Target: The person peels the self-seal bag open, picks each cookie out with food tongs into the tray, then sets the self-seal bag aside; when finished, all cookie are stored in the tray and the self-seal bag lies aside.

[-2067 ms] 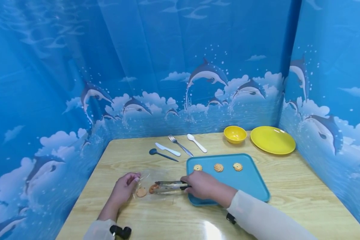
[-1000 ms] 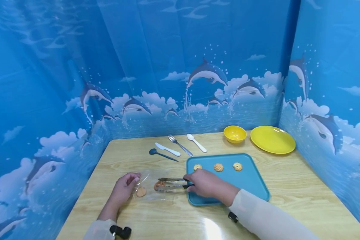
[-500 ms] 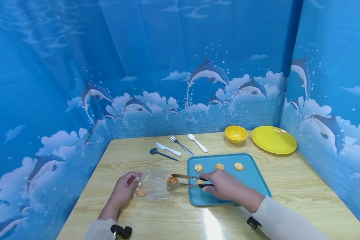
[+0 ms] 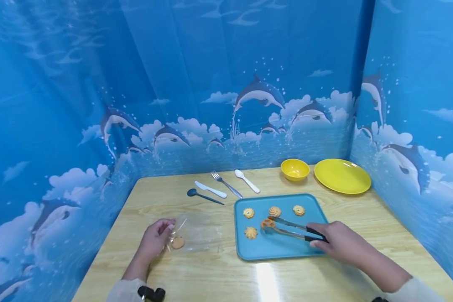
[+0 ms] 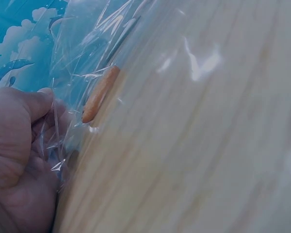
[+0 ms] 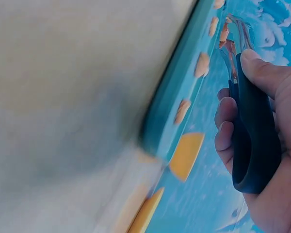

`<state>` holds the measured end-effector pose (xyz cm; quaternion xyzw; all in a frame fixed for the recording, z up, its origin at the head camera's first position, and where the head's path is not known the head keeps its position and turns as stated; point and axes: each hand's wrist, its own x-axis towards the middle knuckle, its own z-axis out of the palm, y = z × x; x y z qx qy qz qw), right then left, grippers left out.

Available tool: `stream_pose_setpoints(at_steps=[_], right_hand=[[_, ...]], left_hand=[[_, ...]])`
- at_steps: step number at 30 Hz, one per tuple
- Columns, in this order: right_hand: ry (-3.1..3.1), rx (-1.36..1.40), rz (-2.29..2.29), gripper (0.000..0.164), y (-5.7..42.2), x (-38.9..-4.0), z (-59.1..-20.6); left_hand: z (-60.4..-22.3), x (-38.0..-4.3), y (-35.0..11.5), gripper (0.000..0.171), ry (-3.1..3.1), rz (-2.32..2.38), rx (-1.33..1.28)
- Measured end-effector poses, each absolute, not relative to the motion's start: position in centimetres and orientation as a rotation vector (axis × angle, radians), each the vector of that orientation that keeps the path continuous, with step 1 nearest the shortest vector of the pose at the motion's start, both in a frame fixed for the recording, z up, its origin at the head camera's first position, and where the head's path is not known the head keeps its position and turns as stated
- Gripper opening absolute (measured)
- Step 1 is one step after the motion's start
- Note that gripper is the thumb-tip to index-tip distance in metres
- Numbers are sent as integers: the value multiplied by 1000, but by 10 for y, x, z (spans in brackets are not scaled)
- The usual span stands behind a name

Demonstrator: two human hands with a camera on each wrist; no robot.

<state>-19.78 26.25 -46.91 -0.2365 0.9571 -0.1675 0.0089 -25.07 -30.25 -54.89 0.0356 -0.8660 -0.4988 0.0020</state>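
Observation:
My right hand (image 4: 339, 241) grips black-handled metal tongs (image 4: 292, 224) over the teal tray (image 4: 283, 251). Between the tong tips is a reddish-brown, pretzel-shaped cookie (image 4: 267, 224); whether it touches the tray cannot be told. The right wrist view shows my fingers wrapped around the dark tong handles (image 6: 254, 131). At the left, my left hand (image 4: 155, 237) pinches the edge of a clear plastic bag (image 4: 201, 235), which lies on the table. One round flat cookie (image 4: 178, 242) is inside the bag; the left wrist view shows that cookie (image 5: 101, 94) edge-on near my thumb.
Several piped butter cookies, one (image 4: 251, 233) at the left, sit on the tray. Behind the bag lie a dark spoon (image 4: 205, 196), white knife (image 4: 211, 189), fork (image 4: 227, 184) and white spoon (image 4: 247, 181). A yellow bowl (image 4: 295, 170) and yellow plate (image 4: 342, 176) stand at the back right.
The tongs have drawn the pretzel-shaped cookie out of the bag and carried it right, over the tray. My right hand has moved right with them. My left hand stays at the bag's edge.

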Motion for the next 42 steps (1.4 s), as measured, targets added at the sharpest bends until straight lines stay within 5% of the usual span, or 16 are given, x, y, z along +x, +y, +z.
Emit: stream_pose_setpoints(at_steps=[27, 42], right_hand=[[2980, -661, -548, 57, 282, -194, -476], [2846, -927, -447, 49, 134, -238, -472]], left_hand=[[-551, -250, -303, 19, -2698, -1569, 70], [-547, -248, -301, 20, -2721, -1539, 89]])
